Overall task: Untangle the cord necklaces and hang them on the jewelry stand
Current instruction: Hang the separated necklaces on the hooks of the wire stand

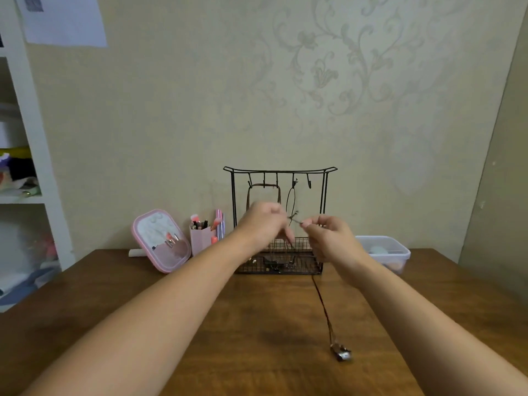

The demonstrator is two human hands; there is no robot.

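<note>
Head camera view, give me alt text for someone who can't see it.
Two bare hands, left hand and right hand, pinch a thin cord between them in front of a black wire jewelry stand that already holds two necklaces. Another cord necklace trails across the wooden table to a metal pendant.

On the wooden table point(143, 310) against the patterned wall stood a pink-framed mirror point(161, 240) beside a pink holder of makeup brushes point(201, 235), a clear plastic tub point(384, 250) sat far right, and white shelves point(31, 155) lined the left.
</note>
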